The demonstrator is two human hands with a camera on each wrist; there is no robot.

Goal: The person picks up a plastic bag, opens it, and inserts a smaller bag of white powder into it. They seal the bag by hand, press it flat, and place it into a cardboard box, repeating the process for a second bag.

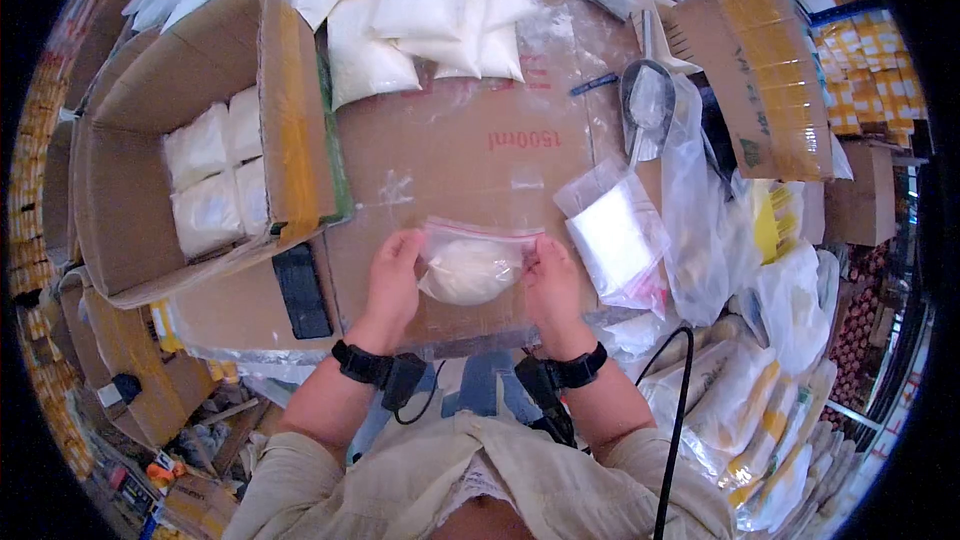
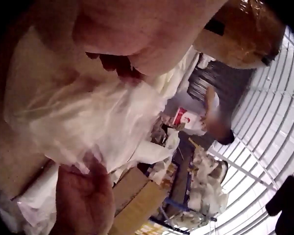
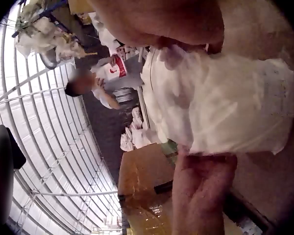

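In front of you spreads the cardboard-covered table [image 1: 440,155], printed with red lettering. Beyond your work, the right wrist view shows another person [image 3: 100,88] with a white-and-red container. On your left stands the open cardboard box [image 1: 295,110], four filled pale bags [image 1: 205,205] packed two by two inside. At the table's far side lies a heap of filled white bags [image 1: 430,15], some overlapping. To the right of your hands, near them, rests a stack of flat clear bags [image 1: 615,235], with white showing through.

Your left hand [image 1: 394,275] and right hand [image 1: 555,285] are apart, each pinching one upper corner of the clear zip bag [image 1: 468,272]. That bag is between them, above the near part of the table, its mouth edge stretched across and its pale contents bulging below.

Farther off on your right lies the metal scoop [image 1: 640,135]. The black block [image 1: 302,290] sits just beside the box, on its near side. Smallest is the blue pen [image 1: 594,85], left of the scoop.
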